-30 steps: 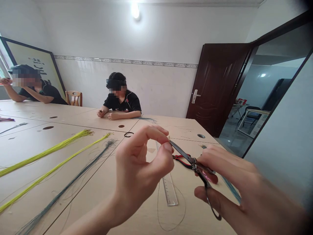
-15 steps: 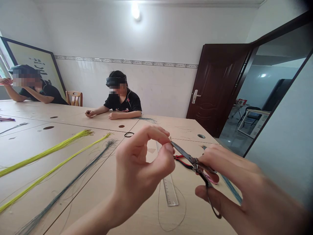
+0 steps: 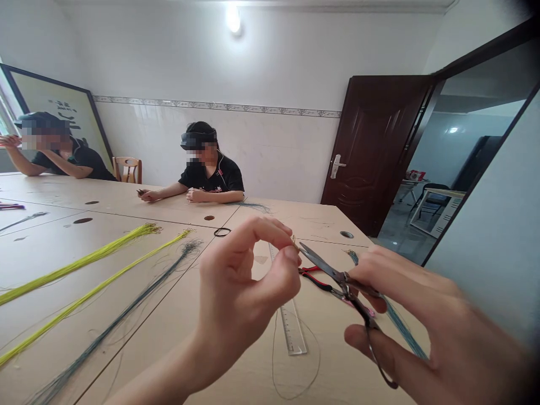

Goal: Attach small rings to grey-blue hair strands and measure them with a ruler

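My left hand (image 3: 253, 287) pinches the end of a thin cord (image 3: 318, 368) between thumb and forefinger, a tiny bit of it sticking up past the fingertips. The rest of the cord hangs in a loop below. Metal scissors (image 3: 323, 263) are in my right hand (image 3: 426, 315), with thumb and fingers through the handles. Their tips point left, just beside the pinched end, with a small gap between. Under my hands lie a clear ruler (image 3: 294, 329) and pliers (image 3: 316, 279) with red and black handles, partly covered by the scissors.
Yellow cord bundles (image 3: 84, 261) and a grey-blue bundle (image 3: 126, 309) lie left; another blue bundle (image 3: 405, 326) is behind my right hand. A black ring (image 3: 222, 232) lies on the table (image 3: 177, 360). Two people (image 3: 213, 169) sit across, beyond a table hole (image 3: 210, 218).
The scissors in my right hand have drawn back slightly to the right, away from my left fingertips. My left hand has hardly moved. The person opposite has shifted a hand to the left.
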`<action>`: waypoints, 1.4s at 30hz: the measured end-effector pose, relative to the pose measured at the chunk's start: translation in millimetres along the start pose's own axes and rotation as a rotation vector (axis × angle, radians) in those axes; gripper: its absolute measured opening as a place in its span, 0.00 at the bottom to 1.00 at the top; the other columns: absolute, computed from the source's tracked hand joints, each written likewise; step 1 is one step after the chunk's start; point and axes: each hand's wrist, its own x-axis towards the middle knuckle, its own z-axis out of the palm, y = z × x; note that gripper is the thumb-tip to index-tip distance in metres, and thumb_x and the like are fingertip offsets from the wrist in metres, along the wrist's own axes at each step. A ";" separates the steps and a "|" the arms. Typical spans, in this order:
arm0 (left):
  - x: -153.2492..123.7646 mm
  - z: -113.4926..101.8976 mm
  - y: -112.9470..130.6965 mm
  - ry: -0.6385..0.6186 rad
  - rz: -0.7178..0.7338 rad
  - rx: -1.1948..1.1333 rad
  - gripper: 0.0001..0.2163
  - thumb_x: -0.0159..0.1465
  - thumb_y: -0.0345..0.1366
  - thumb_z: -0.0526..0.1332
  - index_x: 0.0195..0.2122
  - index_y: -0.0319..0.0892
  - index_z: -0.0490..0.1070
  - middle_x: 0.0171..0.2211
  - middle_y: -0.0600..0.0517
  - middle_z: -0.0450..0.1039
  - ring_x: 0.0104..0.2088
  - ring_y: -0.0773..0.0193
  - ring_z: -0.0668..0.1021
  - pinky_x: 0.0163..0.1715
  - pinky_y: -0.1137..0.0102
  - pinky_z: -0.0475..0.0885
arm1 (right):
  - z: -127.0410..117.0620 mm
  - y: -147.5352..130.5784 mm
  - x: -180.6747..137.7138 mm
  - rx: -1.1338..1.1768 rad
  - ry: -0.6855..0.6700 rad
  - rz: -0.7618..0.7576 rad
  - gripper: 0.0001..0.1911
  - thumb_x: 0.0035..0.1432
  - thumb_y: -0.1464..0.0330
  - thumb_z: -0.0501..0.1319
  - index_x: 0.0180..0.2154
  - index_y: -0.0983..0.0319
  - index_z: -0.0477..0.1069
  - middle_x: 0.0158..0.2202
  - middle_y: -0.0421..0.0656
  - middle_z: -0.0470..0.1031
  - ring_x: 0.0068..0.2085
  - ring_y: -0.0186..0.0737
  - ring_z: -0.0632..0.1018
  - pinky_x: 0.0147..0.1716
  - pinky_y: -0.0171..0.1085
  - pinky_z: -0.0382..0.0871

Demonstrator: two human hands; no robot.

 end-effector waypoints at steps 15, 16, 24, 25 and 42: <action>0.0 0.1 0.8 -0.012 0.002 0.015 0.07 0.58 0.24 0.58 0.26 0.42 0.67 0.27 0.57 0.71 0.32 0.71 0.73 0.28 0.79 0.70 | -2.3 0.9 5.2 0.138 -0.159 0.074 0.06 0.60 0.64 0.59 0.36 0.57 0.62 0.30 0.38 0.62 0.32 0.37 0.68 0.30 0.35 0.63; 0.0 0.2 0.9 -0.009 0.002 0.015 0.07 0.58 0.24 0.58 0.25 0.42 0.68 0.27 0.57 0.71 0.33 0.70 0.73 0.28 0.78 0.70 | -2.5 0.7 5.4 0.135 -0.161 0.070 0.07 0.60 0.64 0.59 0.36 0.57 0.62 0.30 0.38 0.62 0.32 0.37 0.68 0.30 0.36 0.63; 0.6 0.6 2.1 -0.004 0.003 0.005 0.07 0.57 0.23 0.58 0.26 0.42 0.68 0.27 0.57 0.71 0.31 0.70 0.73 0.28 0.77 0.70 | -4.6 -3.7 8.6 0.118 -0.158 0.071 0.09 0.58 0.64 0.60 0.34 0.58 0.60 0.28 0.38 0.62 0.31 0.39 0.69 0.29 0.37 0.63; 0.6 0.5 2.1 -0.005 0.007 0.002 0.07 0.57 0.23 0.58 0.26 0.42 0.67 0.27 0.57 0.71 0.30 0.70 0.73 0.28 0.77 0.70 | -4.6 -3.7 8.9 0.127 -0.169 0.070 0.08 0.59 0.64 0.60 0.35 0.58 0.61 0.29 0.39 0.62 0.30 0.39 0.69 0.29 0.37 0.63; -1.3 -1.1 1.8 -0.006 0.011 0.040 0.07 0.57 0.23 0.57 0.26 0.42 0.67 0.26 0.57 0.71 0.31 0.69 0.73 0.30 0.74 0.71 | -6.1 -5.2 8.1 0.090 -0.132 0.058 0.10 0.57 0.64 0.60 0.31 0.58 0.59 0.25 0.37 0.62 0.27 0.37 0.69 0.25 0.35 0.64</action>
